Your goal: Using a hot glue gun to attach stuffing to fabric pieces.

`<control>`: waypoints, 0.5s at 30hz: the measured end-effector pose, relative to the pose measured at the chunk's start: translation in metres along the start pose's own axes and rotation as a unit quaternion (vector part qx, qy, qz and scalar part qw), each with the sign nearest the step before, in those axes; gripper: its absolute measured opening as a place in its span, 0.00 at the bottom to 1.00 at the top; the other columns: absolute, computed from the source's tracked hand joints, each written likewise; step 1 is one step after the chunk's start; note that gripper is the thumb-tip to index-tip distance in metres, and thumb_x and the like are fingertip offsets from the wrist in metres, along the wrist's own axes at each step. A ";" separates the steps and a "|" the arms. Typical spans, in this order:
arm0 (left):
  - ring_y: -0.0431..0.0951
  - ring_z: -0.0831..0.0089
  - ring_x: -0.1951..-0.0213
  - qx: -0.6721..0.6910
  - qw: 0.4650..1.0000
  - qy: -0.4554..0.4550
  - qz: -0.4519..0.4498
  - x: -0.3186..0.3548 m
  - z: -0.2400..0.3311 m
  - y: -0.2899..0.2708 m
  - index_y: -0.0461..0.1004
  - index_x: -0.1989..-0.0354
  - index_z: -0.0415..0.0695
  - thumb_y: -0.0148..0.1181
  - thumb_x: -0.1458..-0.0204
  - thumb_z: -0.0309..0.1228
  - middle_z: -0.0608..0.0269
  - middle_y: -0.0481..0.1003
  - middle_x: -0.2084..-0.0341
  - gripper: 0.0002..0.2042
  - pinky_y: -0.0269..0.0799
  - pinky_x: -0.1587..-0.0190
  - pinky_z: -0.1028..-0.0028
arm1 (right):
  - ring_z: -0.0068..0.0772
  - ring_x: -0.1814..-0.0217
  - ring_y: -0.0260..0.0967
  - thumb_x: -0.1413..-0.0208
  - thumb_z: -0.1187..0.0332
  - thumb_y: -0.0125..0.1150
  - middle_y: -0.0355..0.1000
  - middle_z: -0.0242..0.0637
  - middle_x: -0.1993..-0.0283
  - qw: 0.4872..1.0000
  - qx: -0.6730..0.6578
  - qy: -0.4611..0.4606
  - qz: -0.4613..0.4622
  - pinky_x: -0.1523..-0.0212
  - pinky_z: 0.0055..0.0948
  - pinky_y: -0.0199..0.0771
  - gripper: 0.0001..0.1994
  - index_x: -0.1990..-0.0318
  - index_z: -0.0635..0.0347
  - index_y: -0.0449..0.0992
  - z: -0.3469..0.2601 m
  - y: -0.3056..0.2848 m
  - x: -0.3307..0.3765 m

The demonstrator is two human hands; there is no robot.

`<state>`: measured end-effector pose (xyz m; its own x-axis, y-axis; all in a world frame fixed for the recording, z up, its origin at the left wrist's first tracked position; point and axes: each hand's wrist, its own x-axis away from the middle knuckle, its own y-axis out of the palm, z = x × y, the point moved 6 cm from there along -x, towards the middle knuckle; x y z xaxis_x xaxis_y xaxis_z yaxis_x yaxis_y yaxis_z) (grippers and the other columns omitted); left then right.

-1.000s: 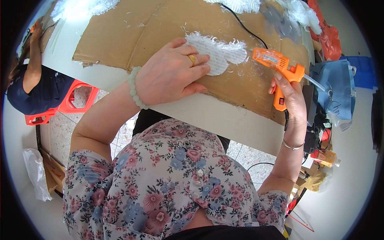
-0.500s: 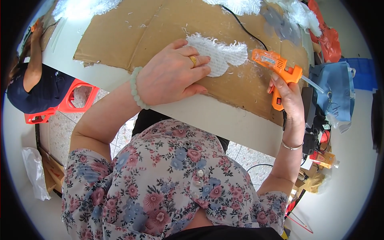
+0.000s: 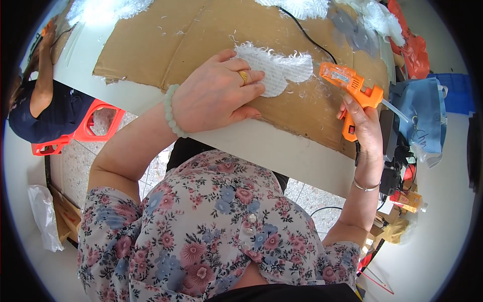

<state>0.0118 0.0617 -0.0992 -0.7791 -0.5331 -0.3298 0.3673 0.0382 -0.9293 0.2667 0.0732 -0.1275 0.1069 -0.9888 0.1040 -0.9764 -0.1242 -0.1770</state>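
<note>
So the left hand (image 3: 216, 93) is lying flat, palm down, on a white fuzzy fabric piece (image 3: 279, 70), fingers spread and pressing its near edge against the cardboard sheet (image 3: 166, 40). Nothing pinched there, the grip is just open and flat on top of it. There's a gold ring (image 3: 243, 76) on one finger and a pale green bead bracelet (image 3: 171, 110) at the wrist.

The fuzzy piece sits roughly mid-cardboard, with its frayed edge sticking out past the fingertips on the side away from the person.

The right hand (image 3: 365, 128) is closed tight around the handle of an orange glue gun (image 3: 349, 85), just off the right end of the fuzzy piece. The nozzle points toward the fabric but I can't tell if it's actually touching it, looks like it's just beside it. A clear glue stick pokes out the back of the gun, and a black cord (image 3: 312, 38) runs across the cardboard beyond it. Thin bangle (image 3: 366, 187) on that wrist.

The cardboard lies on a white tabletop (image 3: 282, 153), more white fluff (image 3: 105, 10) up at the cardboard's far left corner. To the right of the cardboard there's a blue bag (image 3: 422, 116). Left of it, another person in a dark top (image 3: 45, 113) sits by a red plastic stool (image 3: 88, 126)
</note>
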 end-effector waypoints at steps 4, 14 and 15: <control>0.71 0.63 0.53 -0.004 1.000 0.005 0.002 -0.004 0.001 -0.001 0.73 0.62 0.42 0.66 0.63 0.37 0.60 0.73 0.56 0.19 0.60 0.44 0.57 | 0.24 0.71 0.65 0.45 0.61 0.57 0.66 0.31 0.70 1.000 0.009 0.000 -0.008 0.67 0.23 0.66 0.14 0.58 0.62 0.69 0.005 -0.003 -0.001; 0.71 0.67 0.56 -0.016 0.999 0.007 0.031 -0.008 0.002 -0.002 0.75 0.66 0.42 0.67 0.64 0.38 0.63 0.75 0.61 0.18 0.61 0.46 0.62 | 0.23 0.71 0.66 0.45 0.61 0.57 0.67 0.31 0.72 1.000 0.003 0.015 0.011 0.68 0.23 0.66 0.14 0.60 0.62 0.70 0.004 -0.007 0.001; 0.71 0.67 0.56 -0.014 0.999 0.006 0.036 -0.008 0.001 -0.002 0.75 0.66 0.42 0.67 0.64 0.38 0.63 0.75 0.61 0.17 0.61 0.46 0.62 | 0.23 0.71 0.66 0.45 0.61 0.57 0.67 0.31 0.72 1.000 0.001 0.007 0.009 0.68 0.23 0.66 0.13 0.60 0.62 0.70 0.003 -0.005 0.000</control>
<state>0.0175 0.0651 -0.0951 -0.7576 -0.5180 -0.3971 0.4074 0.1001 -0.9077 0.2719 0.0741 -0.1294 0.0859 -0.9897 0.1149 -0.9777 -0.1059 -0.1813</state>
